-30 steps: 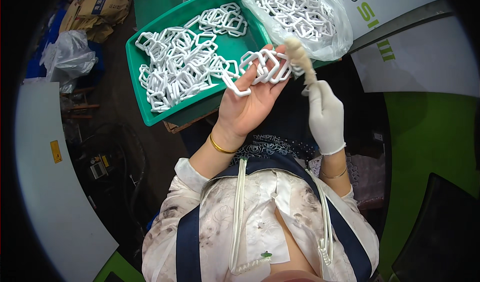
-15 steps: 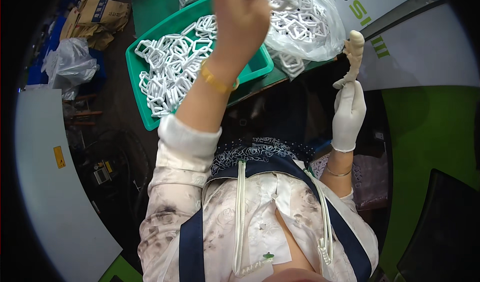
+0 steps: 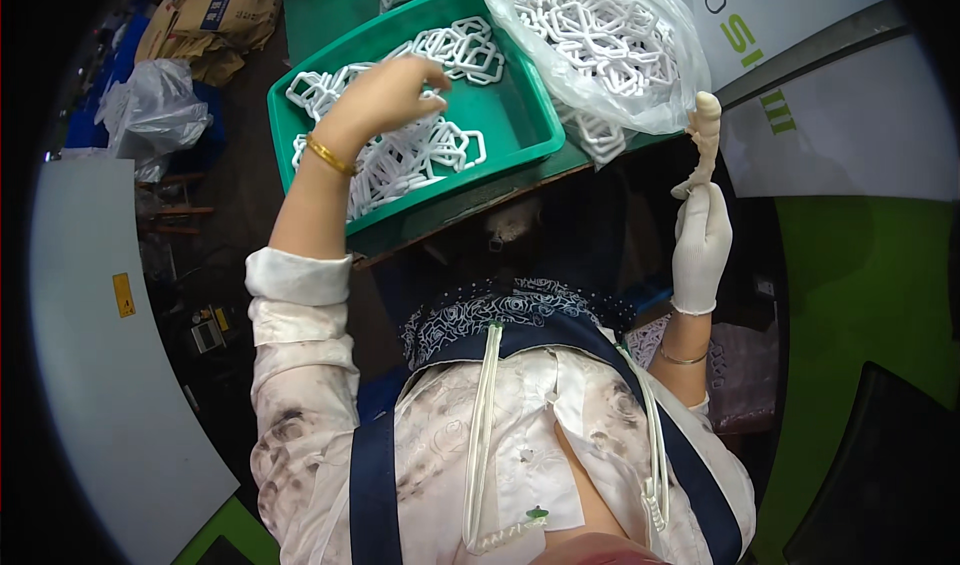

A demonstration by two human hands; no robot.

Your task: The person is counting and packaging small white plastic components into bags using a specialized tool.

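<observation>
My bare left hand (image 3: 395,95), with a gold bracelet at the wrist, hovers over a green plastic tray (image 3: 525,125). Its fingers are curved and apart, and nothing is seen held in them. Heaped in the tray are many white plastic links (image 3: 465,50), angular open loops; hand and forearm cover some of them. Raised at the right, my right hand (image 3: 703,245) wears a white knit glove. Its fingers look closed around a cream, wrinkled, finger-shaped thing (image 3: 706,130) that points upward; what it is I cannot make out.
Beside the tray, a clear plastic bag (image 3: 690,105) bulges with more white links. Both lie on a green table (image 3: 480,197). Brown paper sacks (image 3: 225,15) and a grey plastic bag (image 3: 160,115) stand at the far left. Pale panels (image 3: 85,315) flank the left side.
My left hand has come down and left over the tray, and the white link it held is gone from its fingers. My right hand stays nearly where it was.
</observation>
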